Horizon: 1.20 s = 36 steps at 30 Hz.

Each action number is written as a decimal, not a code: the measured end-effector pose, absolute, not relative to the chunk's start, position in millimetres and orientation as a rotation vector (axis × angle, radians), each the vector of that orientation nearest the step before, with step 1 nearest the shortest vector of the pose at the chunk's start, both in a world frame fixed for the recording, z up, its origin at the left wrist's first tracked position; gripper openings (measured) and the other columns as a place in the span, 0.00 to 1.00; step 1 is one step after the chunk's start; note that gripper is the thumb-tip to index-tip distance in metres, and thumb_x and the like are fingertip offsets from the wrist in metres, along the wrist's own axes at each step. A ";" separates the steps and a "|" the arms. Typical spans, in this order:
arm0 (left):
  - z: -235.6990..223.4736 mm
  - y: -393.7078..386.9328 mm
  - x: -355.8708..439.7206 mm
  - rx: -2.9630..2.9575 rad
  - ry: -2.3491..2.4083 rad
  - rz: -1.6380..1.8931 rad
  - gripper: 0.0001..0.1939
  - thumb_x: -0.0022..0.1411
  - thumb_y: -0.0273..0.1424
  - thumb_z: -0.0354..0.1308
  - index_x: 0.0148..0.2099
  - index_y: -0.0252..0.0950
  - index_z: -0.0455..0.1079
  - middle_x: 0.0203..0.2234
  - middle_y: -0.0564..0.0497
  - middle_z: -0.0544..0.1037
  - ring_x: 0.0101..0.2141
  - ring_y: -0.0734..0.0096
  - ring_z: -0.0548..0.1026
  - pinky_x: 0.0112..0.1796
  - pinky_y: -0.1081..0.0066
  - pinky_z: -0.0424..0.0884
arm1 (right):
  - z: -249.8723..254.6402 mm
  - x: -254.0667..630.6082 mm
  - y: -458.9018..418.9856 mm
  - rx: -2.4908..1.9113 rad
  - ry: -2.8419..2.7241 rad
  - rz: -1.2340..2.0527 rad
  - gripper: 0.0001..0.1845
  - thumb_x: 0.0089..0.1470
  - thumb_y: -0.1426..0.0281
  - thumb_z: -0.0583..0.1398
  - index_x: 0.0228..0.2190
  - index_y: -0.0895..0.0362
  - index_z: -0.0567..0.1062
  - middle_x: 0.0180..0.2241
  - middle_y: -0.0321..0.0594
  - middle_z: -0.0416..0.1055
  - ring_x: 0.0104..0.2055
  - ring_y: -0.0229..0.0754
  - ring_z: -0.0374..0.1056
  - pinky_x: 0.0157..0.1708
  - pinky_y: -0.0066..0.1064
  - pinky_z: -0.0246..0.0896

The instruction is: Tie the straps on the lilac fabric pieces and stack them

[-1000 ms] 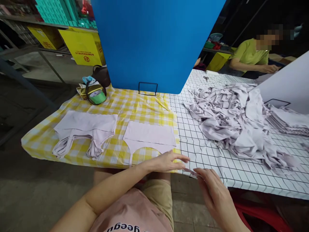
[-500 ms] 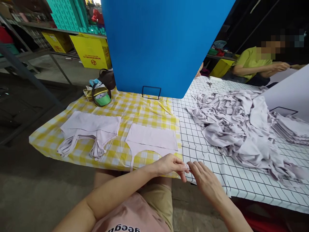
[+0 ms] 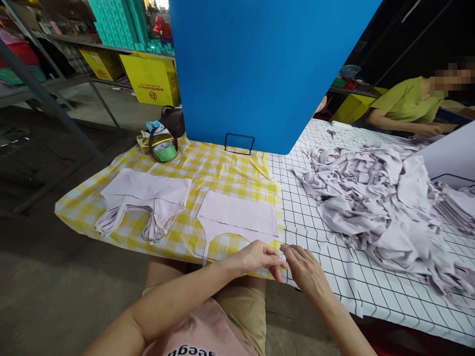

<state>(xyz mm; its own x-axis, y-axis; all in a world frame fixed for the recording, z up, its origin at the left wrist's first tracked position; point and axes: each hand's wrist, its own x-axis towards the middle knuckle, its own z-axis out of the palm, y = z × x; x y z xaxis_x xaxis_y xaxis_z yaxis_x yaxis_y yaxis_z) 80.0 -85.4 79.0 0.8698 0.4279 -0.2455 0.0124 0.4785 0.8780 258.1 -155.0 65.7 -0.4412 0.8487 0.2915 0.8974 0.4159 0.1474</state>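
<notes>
At the table's front edge, my left hand is closed in a pinch, thumb against fingers, on a small pale piece. Its kind I cannot make out. My right hand meets it from the right, fingers bent and fingertips at the same piece. Just beyond lies a pale lilac strappy top, spread flat. One strap hangs down on its left; the other side goes behind my left hand. Left of it rests a stack of similar tops, straps bunched towards me.
A blue panel stands upright at the back in a black wire holder. Green tape sits at the back left. A heap of lilac fabric covers the right side, with scissors behind it. A co-worker sits beyond.
The view has turned slightly left, so the table and garments appear shifted right. Both hands stay together at the small pale piece, with only slight finger movement.
</notes>
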 end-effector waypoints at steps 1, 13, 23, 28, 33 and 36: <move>78.3 -86.1 79.6 1.081 0.489 0.273 0.20 0.51 0.44 0.58 0.32 0.29 0.72 0.18 0.51 0.73 0.29 0.69 0.72 0.44 0.65 0.64 | 64.6 257.9 -153.3 -1.572 -2.484 -0.438 0.15 0.54 0.84 0.46 0.35 0.59 0.68 0.31 0.44 0.68 0.34 0.45 0.61 0.31 0.32 0.54; 39.8 -45.3 76.2 2.263 0.941 0.416 0.10 0.58 0.30 0.56 0.42 0.34 0.71 0.39 0.48 0.73 0.42 0.64 0.68 0.43 0.68 0.63 | 53.8 254.2 -130.7 -1.685 -2.075 -0.017 0.17 0.52 0.80 0.46 0.38 0.57 0.68 0.25 0.38 0.70 0.27 0.41 0.66 0.25 0.28 0.58; 15.5 -9.7 77.3 2.733 0.730 0.348 0.07 0.60 0.21 0.50 0.34 0.31 0.69 0.33 0.45 0.71 0.38 0.63 0.68 0.35 0.68 0.66 | 45.9 231.8 -106.2 -1.848 -1.586 0.367 0.13 0.50 0.65 0.51 0.27 0.56 0.73 0.25 0.39 0.73 0.23 0.39 0.66 0.26 0.29 0.60; 10.5 -3.4 79.3 2.595 0.806 0.419 0.06 0.59 0.25 0.53 0.35 0.32 0.71 0.34 0.47 0.73 0.39 0.65 0.69 0.39 0.69 0.66 | 39.4 227.9 -91.1 -1.857 -1.638 0.386 0.14 0.47 0.68 0.49 0.28 0.57 0.74 0.26 0.40 0.72 0.24 0.39 0.65 0.26 0.29 0.59; 8.3 4.4 79.8 2.447 0.849 0.450 0.05 0.58 0.29 0.57 0.34 0.34 0.73 0.32 0.50 0.74 0.37 0.69 0.69 0.39 0.73 0.65 | 31.4 224.5 -75.9 -1.864 -1.722 0.415 0.15 0.47 0.70 0.48 0.27 0.56 0.74 0.24 0.40 0.73 0.25 0.41 0.66 0.27 0.29 0.58; 8.0 5.7 80.5 2.387 0.852 0.455 0.05 0.58 0.29 0.58 0.34 0.33 0.74 0.32 0.50 0.74 0.37 0.70 0.70 0.39 0.74 0.65 | 29.3 222.7 -69.4 -1.867 -1.762 0.410 0.15 0.48 0.71 0.48 0.27 0.56 0.74 0.27 0.41 0.73 0.27 0.42 0.67 0.29 0.29 0.58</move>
<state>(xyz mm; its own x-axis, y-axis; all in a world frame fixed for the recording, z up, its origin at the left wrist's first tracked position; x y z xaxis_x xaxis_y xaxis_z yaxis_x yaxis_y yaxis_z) 80.5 5.7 8.0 0.7406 0.6602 0.1247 0.4706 -0.6422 0.6050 222.7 -69.4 29.3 0.1009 0.9851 0.1393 0.8225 -0.0038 -0.5688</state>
